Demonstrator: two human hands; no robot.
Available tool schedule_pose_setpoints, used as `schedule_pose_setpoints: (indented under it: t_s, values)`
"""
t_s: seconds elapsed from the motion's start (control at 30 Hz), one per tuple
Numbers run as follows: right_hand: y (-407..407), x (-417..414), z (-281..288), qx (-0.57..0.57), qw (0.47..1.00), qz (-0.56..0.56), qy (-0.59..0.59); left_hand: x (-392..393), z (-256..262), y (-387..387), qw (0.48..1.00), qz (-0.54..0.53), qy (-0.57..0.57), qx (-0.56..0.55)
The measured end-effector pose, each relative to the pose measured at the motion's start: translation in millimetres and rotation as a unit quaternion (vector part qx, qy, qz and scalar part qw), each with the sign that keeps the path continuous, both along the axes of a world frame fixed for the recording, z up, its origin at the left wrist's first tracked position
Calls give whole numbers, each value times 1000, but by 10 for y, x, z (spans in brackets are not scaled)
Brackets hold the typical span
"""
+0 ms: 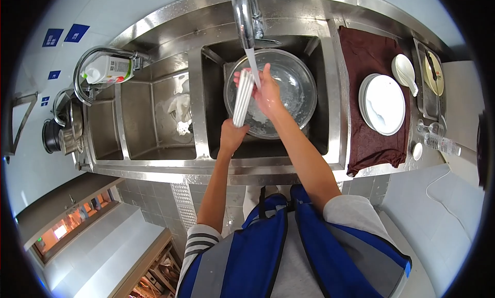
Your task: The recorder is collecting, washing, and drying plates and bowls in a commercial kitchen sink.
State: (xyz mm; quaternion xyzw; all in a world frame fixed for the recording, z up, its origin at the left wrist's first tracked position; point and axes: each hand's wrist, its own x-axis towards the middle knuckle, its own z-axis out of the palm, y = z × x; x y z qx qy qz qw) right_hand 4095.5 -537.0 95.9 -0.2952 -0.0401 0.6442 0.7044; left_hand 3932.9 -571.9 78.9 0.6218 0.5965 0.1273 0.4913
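My left hand (233, 137) grips the lower end of a bundle of long white sticks, which look like chopsticks (243, 100). The bundle's upper end leans by my right hand (267, 91), whose palm is turned up with the fingers spread behind and beside the sticks. Water runs from the chrome faucet (243, 23) onto my right hand and the top of the bundle. Below both hands a large clear bowl (305, 108) holding water stands in the deep steel sink basin (321, 143). Whether my right fingers touch the sticks is hard to tell.
Right of the basin, a dark brown cloth (357, 58) carries stacked white plates (384, 104) and white spoons (403, 69). Beyond are a metal tray (427, 104) and a clear plastic bottle (442, 144). A wet white cloth (181, 108) lies in the left basin (143, 131); a second faucet (83, 65) stands farther left.
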Motion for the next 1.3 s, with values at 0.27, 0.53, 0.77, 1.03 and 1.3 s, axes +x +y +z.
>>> schedule_pose_setpoints:
  t_s: [0.27, 0.53, 0.77, 1.03, 1.3]
  values:
    - [-301, -12, -65, -18, 989, 71, -125, -273, 335, 137, 984, 47, -162, -59]
    - [312, 460, -14, -18, 949, -80, -303, -343, 396, 158, 980, 21, -195, -36]
    - [677, 775, 109, -7, 866, -167, -471, -275, 551, 152, 964, -15, -266, 25]
    - [208, 656, 392, 10, 913, -86, -399, -190, 734, 182, 948, -111, -251, 159]
    - [-188, 652, 646, 85, 908, -57, -407, 19, 1055, 286, 926, -183, -234, 232]
